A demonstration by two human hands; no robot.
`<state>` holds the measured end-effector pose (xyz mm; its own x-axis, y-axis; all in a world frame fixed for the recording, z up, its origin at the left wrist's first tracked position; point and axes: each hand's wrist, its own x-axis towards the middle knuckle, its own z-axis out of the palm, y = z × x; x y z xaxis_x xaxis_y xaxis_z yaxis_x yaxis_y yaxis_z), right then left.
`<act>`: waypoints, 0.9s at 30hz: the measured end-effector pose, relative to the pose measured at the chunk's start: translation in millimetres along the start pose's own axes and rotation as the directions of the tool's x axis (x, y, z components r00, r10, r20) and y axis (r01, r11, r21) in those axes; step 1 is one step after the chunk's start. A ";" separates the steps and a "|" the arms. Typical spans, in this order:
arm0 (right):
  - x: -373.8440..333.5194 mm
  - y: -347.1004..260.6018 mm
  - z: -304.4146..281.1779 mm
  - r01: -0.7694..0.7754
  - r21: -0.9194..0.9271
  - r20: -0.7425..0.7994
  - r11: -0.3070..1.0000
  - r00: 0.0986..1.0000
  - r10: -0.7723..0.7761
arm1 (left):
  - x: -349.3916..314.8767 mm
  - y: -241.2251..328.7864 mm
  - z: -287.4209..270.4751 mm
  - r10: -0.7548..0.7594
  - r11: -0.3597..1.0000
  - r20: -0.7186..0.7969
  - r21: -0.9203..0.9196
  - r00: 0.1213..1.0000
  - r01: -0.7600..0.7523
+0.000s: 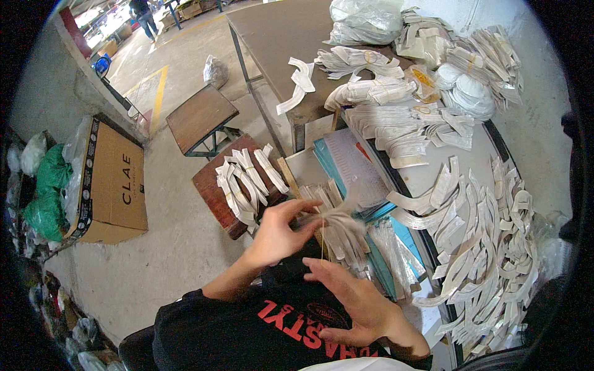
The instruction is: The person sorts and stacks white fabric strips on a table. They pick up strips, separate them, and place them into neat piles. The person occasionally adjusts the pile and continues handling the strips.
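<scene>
My left hand (278,234) is closed on a bundle of off-white curved strips (339,216), smeared by motion. A thin yellowish rubber band (322,240) runs from the bundle down to my right hand (360,303). It appears hooked on that hand's fingertips, while the thumb stands well apart. Just beyond and below the held bundle, more pale strips (346,247) lie in an open drawer-like space. To the right, many loose curved strips (482,247) are heaped on the grey tabletop.
Banded strip bundles (247,179) rest on a wooden stool (213,195); another stool (201,117) stands behind it. Teal folders (328,164) lie beside the table. Stacked strips (383,93) and plastic bags (365,21) are at the back. A cardboard box (114,185) stands left.
</scene>
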<state>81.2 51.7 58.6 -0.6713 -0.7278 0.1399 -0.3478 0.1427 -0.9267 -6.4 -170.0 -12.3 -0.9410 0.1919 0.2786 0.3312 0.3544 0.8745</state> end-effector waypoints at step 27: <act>-41.8 39.2 46.3 -0.346 -0.041 -0.239 0.937 0.914 0.327 | -77.7 -372.7 -91.4 -0.686 0.550 -0.395 0.268 0.611 0.791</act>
<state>126.0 56.7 0.2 -0.8839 -0.4585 -0.0920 -0.1203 0.4131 -0.9027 -63.0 -400.7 -323.5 -0.8296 -0.4871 -0.2730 -0.5435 0.5922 0.5949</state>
